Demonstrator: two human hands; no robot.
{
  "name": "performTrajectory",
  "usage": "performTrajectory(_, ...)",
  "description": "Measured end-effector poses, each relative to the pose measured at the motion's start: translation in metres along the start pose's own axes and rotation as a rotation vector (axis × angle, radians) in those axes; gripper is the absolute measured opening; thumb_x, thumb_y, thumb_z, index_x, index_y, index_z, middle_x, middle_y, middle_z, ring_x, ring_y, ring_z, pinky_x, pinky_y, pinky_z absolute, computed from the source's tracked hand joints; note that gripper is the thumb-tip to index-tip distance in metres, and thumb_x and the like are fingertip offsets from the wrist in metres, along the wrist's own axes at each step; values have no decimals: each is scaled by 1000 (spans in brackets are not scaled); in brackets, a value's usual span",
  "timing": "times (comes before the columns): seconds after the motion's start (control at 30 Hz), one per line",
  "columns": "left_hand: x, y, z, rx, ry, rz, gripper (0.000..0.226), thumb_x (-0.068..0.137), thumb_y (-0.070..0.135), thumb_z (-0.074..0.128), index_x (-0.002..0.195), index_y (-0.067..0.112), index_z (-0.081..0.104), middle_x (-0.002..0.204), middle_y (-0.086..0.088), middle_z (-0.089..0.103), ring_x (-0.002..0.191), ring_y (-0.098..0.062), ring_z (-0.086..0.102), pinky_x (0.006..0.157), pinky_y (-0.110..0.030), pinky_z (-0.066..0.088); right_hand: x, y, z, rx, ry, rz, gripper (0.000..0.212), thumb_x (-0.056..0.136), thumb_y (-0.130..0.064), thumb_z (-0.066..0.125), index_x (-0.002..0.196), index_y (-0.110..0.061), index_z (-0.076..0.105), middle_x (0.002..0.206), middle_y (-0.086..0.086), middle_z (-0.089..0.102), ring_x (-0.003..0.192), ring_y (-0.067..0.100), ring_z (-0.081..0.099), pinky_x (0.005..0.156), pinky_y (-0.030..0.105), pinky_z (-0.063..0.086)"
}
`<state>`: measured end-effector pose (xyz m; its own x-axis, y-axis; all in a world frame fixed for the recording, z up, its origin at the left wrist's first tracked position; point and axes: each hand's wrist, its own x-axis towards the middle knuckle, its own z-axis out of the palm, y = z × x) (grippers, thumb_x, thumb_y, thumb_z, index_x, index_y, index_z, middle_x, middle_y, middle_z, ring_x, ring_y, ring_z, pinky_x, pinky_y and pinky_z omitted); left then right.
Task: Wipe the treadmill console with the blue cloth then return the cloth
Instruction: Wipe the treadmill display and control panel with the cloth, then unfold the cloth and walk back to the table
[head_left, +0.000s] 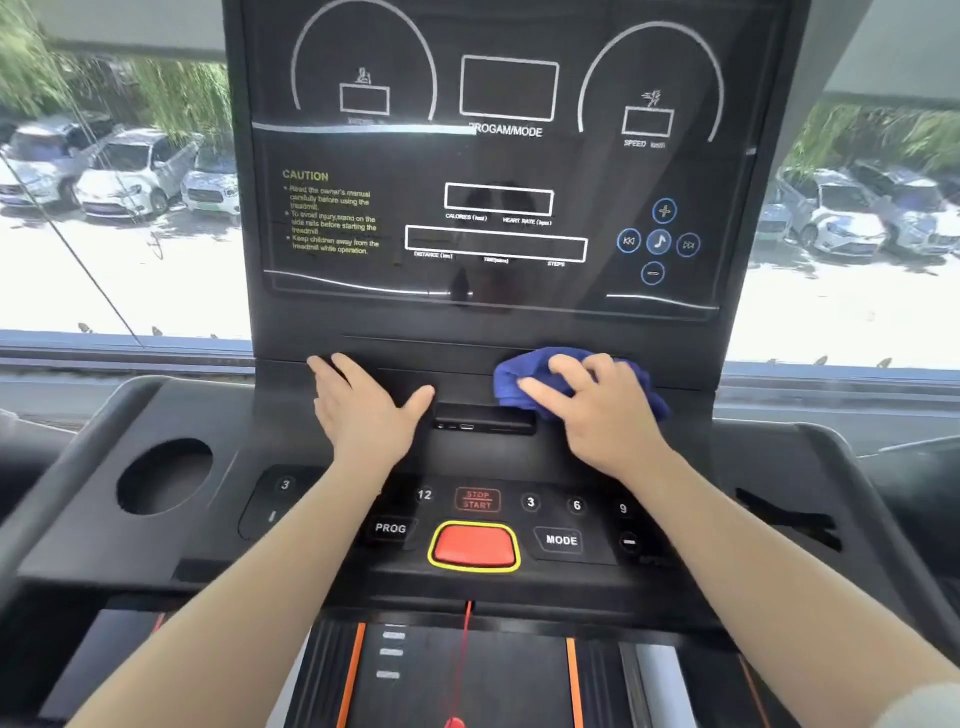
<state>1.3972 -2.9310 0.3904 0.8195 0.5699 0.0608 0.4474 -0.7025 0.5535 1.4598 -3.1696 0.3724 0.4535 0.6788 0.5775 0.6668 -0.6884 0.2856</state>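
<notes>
The black treadmill console (498, 171) fills the middle of the view, its glossy display panel upright above a ledge. A bunched blue cloth (524, 371) lies on that ledge, right of centre. My right hand (597, 405) presses down on the cloth, fingers spread over it. My left hand (363, 402) rests flat on the ledge to the left, fingers apart, holding nothing. A small slot with ports (485, 421) sits between the two hands.
Below the hands are the button panel with a red stop button (474, 545), PROG and MODE keys. A round cup holder (165, 475) is at the left. A red safety cord (462, 660) hangs over the belt. Windows behind show parked cars.
</notes>
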Motion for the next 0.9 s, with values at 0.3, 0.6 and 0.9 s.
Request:
performTrajectory(0.3,-4,-7,-2,-290,-55,-28,90,87,42,57,146,3,0,154,-11,-15,143,-24,-2,116,-36,7,-52,55,-43,109,-81,463,40,69,-12,49,106,-18,64,93,6,47,69,32,51,53,30,40)
performTrajectory(0.6,-97,-20,-54,-701,-67,76,29,94,20,48,123,20,51,115,6,57,104,-11,57,85,-17,44,18,-56,-89,1217,-433,448,40,78,-1,54,100,-34,60,92,-13,60,78,3,54,73,17,40)
performTrajectory(0.9,-246,-138,-168,-1031,157,-95,28,92,30,47,116,17,50,103,-10,65,89,-19,64,84,-34,52,66,-270,-158,1537,-617,-268,42,72,-14,67,108,-33,53,101,-33,56,101,-1,54,90,14,40)
